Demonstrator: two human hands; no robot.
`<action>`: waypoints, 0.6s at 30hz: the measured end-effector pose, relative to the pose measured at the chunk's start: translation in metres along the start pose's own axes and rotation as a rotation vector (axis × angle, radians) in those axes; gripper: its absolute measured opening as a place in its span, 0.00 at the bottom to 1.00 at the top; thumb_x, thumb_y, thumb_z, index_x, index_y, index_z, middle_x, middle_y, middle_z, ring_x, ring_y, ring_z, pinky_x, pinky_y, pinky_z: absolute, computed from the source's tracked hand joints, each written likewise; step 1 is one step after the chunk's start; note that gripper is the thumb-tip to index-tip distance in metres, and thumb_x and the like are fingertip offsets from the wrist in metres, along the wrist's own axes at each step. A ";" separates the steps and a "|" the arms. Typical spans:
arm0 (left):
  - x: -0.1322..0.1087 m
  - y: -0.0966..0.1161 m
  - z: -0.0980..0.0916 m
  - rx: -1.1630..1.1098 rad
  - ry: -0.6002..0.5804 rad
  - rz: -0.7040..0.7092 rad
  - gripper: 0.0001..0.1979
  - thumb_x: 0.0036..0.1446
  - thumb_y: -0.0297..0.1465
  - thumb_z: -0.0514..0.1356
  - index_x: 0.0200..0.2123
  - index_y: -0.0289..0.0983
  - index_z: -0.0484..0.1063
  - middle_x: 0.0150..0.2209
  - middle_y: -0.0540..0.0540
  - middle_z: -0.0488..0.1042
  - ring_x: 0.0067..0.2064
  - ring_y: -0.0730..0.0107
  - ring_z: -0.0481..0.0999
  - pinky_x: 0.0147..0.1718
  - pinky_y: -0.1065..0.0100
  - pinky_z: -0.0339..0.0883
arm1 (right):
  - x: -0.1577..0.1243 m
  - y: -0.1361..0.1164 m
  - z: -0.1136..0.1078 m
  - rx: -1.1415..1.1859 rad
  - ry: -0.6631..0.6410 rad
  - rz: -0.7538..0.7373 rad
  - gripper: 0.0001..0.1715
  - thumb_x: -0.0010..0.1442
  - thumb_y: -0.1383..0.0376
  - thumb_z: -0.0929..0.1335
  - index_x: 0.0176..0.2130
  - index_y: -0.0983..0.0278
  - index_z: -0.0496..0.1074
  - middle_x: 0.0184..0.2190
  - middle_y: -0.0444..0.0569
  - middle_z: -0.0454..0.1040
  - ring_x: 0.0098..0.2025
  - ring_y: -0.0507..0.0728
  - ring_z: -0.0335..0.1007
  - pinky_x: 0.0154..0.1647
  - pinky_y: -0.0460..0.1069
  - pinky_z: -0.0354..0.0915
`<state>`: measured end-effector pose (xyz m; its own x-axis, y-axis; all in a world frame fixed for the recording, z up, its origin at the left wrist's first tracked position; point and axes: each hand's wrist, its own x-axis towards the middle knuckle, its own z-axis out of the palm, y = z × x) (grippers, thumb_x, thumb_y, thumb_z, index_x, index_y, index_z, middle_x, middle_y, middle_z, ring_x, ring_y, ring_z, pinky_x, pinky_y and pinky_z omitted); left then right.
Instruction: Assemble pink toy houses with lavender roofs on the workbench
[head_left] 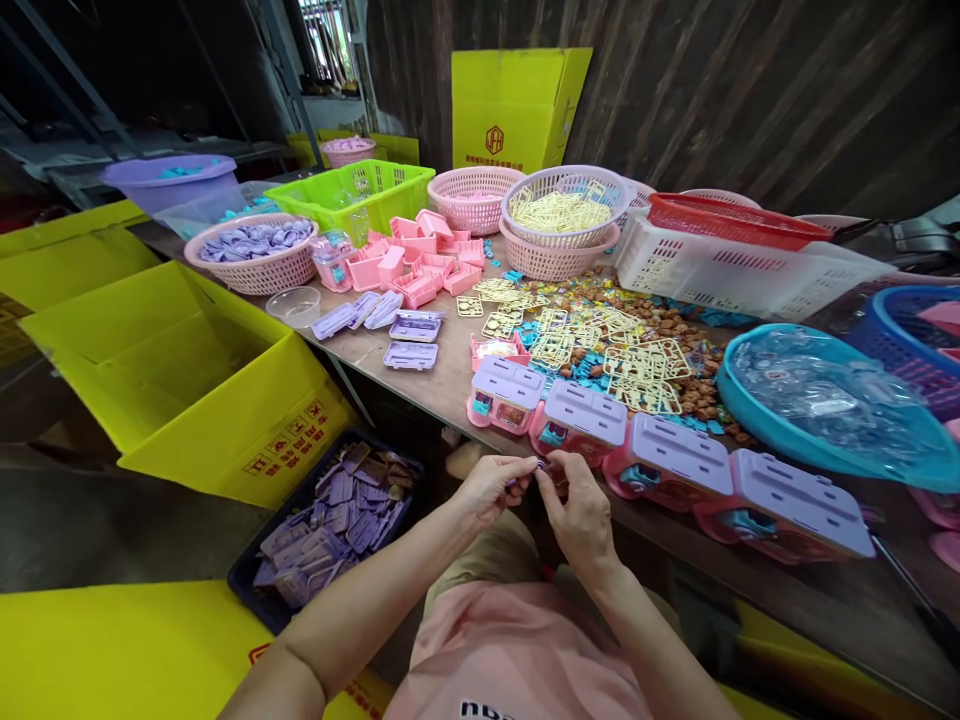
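My left hand [491,490] and my right hand [581,510] meet in front of the table's near edge, fingertips almost touching. Between them is a small dark purple part [540,465], mostly covered by the fingers. Both hands are closed in a pinch on it; its exact shape is too small to tell. Just beyond the hands, a row of pink toy vehicles with lilac roofs lines the table edge, among them one toy bus [577,415] nearest my right hand. Left of that row stands another toy bus [506,392], behind which is a pink open shell [499,348].
Cream plastic frames [649,375], brown pieces and blue parts cover the table's middle. Pink shells [420,265] and lilac panels [411,355] lie leftward. Baskets stand behind; a turquoise basin [832,400] is at right. A yellow carton [202,380] and a dark crate [416,470] of purple pieces flank my left.
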<state>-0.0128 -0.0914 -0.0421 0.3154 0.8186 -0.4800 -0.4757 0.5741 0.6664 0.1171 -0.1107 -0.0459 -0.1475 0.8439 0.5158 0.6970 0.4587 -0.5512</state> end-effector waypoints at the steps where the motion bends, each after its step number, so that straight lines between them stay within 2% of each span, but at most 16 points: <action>1: -0.001 0.000 -0.001 -0.008 -0.016 -0.012 0.23 0.27 0.41 0.72 0.18 0.30 0.67 0.15 0.54 0.62 0.17 0.85 0.55 0.17 0.77 0.39 | 0.001 0.000 -0.001 0.026 -0.005 0.005 0.09 0.63 0.64 0.60 0.42 0.63 0.66 0.31 0.48 0.68 0.32 0.54 0.66 0.33 0.49 0.64; 5: -0.001 0.000 -0.002 -0.046 -0.086 -0.045 0.24 0.29 0.43 0.71 0.22 0.30 0.69 0.16 0.54 0.62 0.18 0.85 0.55 0.17 0.78 0.41 | 0.005 -0.001 -0.004 0.156 -0.104 0.055 0.09 0.61 0.63 0.62 0.41 0.62 0.69 0.32 0.47 0.67 0.32 0.54 0.67 0.33 0.48 0.65; 9: 0.001 -0.002 0.001 -0.051 -0.128 -0.048 0.25 0.29 0.45 0.71 0.24 0.30 0.69 0.15 0.56 0.60 0.18 0.86 0.53 0.17 0.78 0.40 | 0.007 -0.002 -0.003 0.302 -0.071 0.160 0.09 0.59 0.62 0.64 0.40 0.62 0.70 0.32 0.47 0.66 0.34 0.54 0.67 0.33 0.48 0.66; 13: 0.003 -0.003 0.001 0.025 -0.123 -0.048 0.25 0.33 0.48 0.68 0.20 0.31 0.67 0.15 0.54 0.61 0.17 0.84 0.54 0.17 0.75 0.38 | 0.006 0.002 -0.002 0.185 -0.057 0.126 0.08 0.59 0.62 0.63 0.37 0.63 0.69 0.31 0.47 0.66 0.33 0.54 0.67 0.32 0.48 0.65; 16: 0.003 -0.003 -0.002 0.231 -0.136 -0.016 0.26 0.39 0.51 0.64 0.17 0.33 0.63 0.14 0.55 0.59 0.16 0.84 0.52 0.18 0.73 0.36 | 0.004 0.005 -0.004 0.047 -0.136 0.031 0.09 0.60 0.64 0.62 0.33 0.63 0.69 0.30 0.47 0.66 0.31 0.54 0.67 0.31 0.48 0.64; 18: 0.003 -0.002 -0.005 0.327 -0.184 0.010 0.26 0.41 0.52 0.63 0.17 0.33 0.61 0.14 0.57 0.56 0.17 0.84 0.50 0.19 0.72 0.36 | 0.003 0.006 -0.006 0.020 -0.170 -0.010 0.09 0.61 0.65 0.61 0.35 0.63 0.69 0.31 0.48 0.67 0.31 0.54 0.67 0.31 0.48 0.64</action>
<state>-0.0150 -0.0903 -0.0471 0.4682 0.7970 -0.3816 -0.2015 0.5168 0.8321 0.1252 -0.1068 -0.0440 -0.2718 0.8734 0.4041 0.6812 0.4712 -0.5602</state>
